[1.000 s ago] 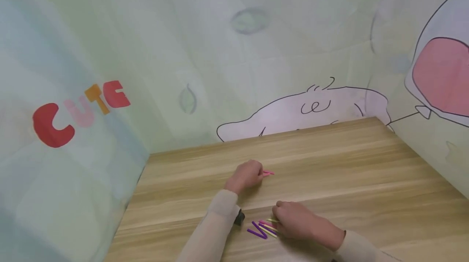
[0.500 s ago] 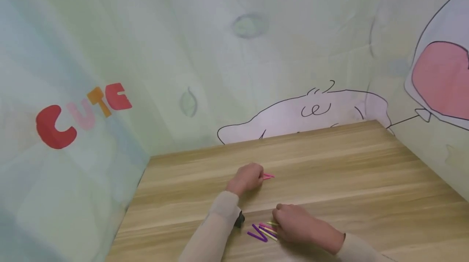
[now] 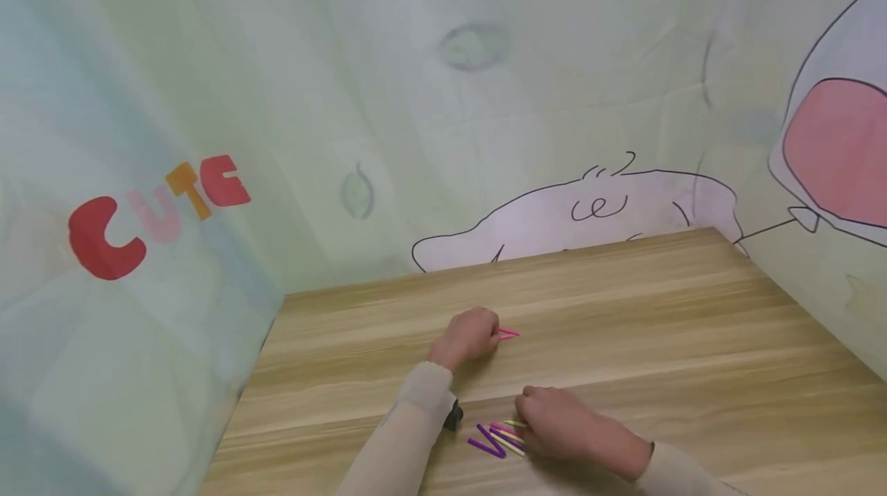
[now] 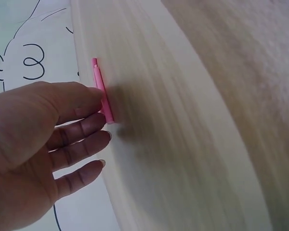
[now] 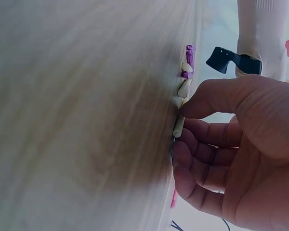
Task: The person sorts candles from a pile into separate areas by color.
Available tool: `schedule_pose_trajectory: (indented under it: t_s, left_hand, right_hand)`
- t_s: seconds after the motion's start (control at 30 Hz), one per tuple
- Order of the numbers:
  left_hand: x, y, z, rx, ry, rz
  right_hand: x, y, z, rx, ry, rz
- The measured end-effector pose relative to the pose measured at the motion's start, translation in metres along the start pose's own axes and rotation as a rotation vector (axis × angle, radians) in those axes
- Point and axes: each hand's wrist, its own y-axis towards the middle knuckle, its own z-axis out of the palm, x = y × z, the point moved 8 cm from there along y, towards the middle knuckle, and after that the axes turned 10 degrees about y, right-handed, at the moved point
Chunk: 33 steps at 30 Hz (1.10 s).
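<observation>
Pink sticks (image 3: 510, 332) lie on the wooden bench (image 3: 658, 326) in the head view, at the fingertips of the left hand (image 3: 470, 334); nearer the person, the right hand (image 3: 564, 423) is at the edge of a mixed-colour pile (image 3: 491, 440). From the left wrist, that hand pinches the pair lightly, thumb against them, its other fingers loosely bent and apart. Such slim pieces probably roll easily, so gentle pressure with both ends aligned should serve best. From the right wrist, the hand is nearly closed, thumb and curled fingers pinching a pale yellow stick (image 5: 178, 126); lifting it straight up would likely spare its neighbours.
</observation>
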Motion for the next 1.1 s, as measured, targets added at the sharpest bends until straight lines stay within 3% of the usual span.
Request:
schedule_pose_trajectory:
  t_s: [0.13,0.37,0.73,1.1]
  left_hand:
    - [0.000,-0.003,-0.002,0.002,-0.003,-0.008]
    - [0.003,-0.017,-0.011,-0.068,0.012,-0.019]
    - [0.003,-0.057,-0.011,-0.106,0.043,0.070]
    - [-0.004,-0.096,-0.018,-0.162,0.020,0.097]
  right_hand:
    - [0.000,-0.001,-0.001,-0.014,0.004,-0.008]
    - [-0.006,-0.002,0.002,-0.019,0.028,0.008]
    - [-0.004,0.000,0.003,-0.017,0.039,0.005]
    - [-0.005,0.004,0.003,0.008,0.053,0.037]
